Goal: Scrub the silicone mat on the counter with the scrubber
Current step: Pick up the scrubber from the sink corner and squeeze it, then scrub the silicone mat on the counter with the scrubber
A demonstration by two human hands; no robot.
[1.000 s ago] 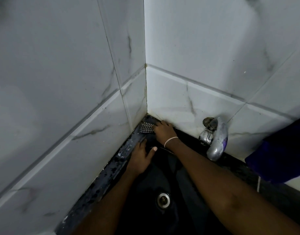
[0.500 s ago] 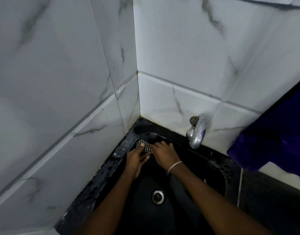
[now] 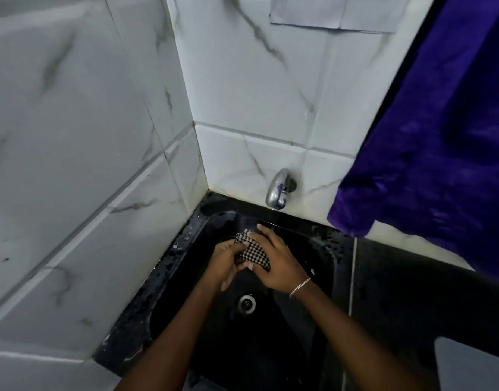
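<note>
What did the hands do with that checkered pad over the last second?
The right hand drew the checkered scrubber out of the back left corner of the sink over the basin, in front of the tap; the left hand left the rim and gripped it too. Tap and purple cloth stayed put.

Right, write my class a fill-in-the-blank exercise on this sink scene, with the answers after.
The left hand and the right hand hold the checkered scrubber above the black ____.
The bracelet sits on the ____ wrist.
The cloth hanging beside the tap is ____.
Missing words: sink, right, purple.
</note>
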